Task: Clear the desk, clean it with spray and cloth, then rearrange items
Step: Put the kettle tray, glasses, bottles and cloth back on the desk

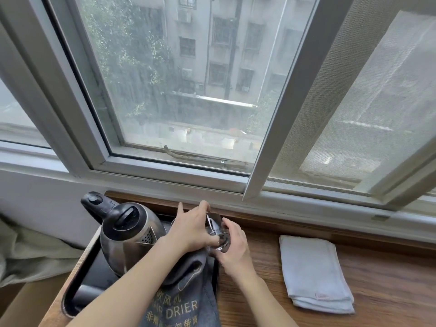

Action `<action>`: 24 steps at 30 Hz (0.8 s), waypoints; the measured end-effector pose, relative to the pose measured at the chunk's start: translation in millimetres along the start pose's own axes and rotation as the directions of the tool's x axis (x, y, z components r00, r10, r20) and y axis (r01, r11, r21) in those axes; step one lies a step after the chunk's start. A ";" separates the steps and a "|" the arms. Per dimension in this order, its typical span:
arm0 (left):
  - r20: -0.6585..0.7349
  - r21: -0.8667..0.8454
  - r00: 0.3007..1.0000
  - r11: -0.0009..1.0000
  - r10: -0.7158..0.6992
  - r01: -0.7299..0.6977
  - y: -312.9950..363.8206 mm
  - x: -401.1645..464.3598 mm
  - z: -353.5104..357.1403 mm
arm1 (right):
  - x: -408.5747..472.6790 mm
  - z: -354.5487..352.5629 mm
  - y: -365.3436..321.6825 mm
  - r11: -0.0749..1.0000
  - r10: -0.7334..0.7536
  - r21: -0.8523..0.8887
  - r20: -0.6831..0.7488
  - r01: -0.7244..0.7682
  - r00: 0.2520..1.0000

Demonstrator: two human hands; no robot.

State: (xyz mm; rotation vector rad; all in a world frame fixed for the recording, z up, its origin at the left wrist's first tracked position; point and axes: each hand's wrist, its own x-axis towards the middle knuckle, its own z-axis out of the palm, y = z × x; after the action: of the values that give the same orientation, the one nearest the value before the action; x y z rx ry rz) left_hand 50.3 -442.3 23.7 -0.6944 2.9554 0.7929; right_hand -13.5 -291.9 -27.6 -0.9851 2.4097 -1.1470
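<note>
Two hands meet at a clear glass point(218, 237) just right of the kettle point(128, 234): the right hand point(232, 246) curls around its base, apparently to steady it, while the left hand point(191, 228) lies over it, fingers extended. Well right of the kettle, the folded cloth point(313, 272) waits on the desk point(377, 279).

Both hands reach forward close together, left hand point(192, 228) fingers extended, right hand point(232, 241) curled.

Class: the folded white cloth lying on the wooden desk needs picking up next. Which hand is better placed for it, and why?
Probably the right hand. It is nearer the folded white cloth, though it grips the glass. The left hand reaches over the tray by the kettle.
</note>
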 end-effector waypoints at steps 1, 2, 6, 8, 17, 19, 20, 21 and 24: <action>0.000 -0.016 1.000 1.000 -0.014 0.014 1.0 -1.2 -1.1 | 0.2 -0.3 -0.6 1.000 -0.019 -0.009 0.012 0.019 1.000; -0.001 -0.043 0.999 0.999 -0.033 0.033 1.0 -1.9 -1.1 | 0.3 -0.4 -1.2 0.999 -0.047 -0.014 0.016 0.048 0.999; -0.003 -0.160 0.995 0.982 -0.098 0.097 -1.3 -4.3 -0.7 | -1.2 -3.1 -6.7 0.998 -0.060 -0.029 0.000 0.060 0.998; 0.006 -0.186 0.993 0.975 -0.121 0.120 -2.8 -5.6 -0.5 | -1.5 -6.3 -7.6 0.998 -0.059 -0.037 -0.001 0.058 0.998; -0.136 -0.172 0.988 0.984 -0.077 0.053 -13.7 -24.6 3.5 | 8.0 -21.6 -18.1 0.996 0.032 -0.089 0.112 -0.022 0.993; -0.160 -0.174 0.985 0.984 -0.067 0.039 -16.0 -27.9 5.3 | 10.6 -21.8 -22.6 0.995 0.059 -0.088 0.129 -0.048 0.990; -0.173 -0.179 0.983 0.983 -0.066 0.035 -17.7 -29.1 5.8 | 11.9 -21.6 -25.3 0.995 0.062 -0.091 0.139 -0.049 0.988; -0.182 -0.185 0.981 0.982 -0.067 0.033 -19.4 -30.1 6.0 | 13.1 -20.7 -27.7 0.994 0.062 -0.102 0.151 -0.047 0.987; -0.191 -0.211 0.979 0.977 -0.069 0.028 -23.8 -31.9 5.8 | 17.3 -16.9 -33.1 0.989 0.075 -0.142 0.170 -0.051 0.983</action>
State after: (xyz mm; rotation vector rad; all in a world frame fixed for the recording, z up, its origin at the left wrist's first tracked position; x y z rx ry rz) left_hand 88.4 -444.7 11.0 -0.9030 3.0413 1.1026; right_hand -19.7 -309.0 9.1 -0.9979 2.3840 -0.8447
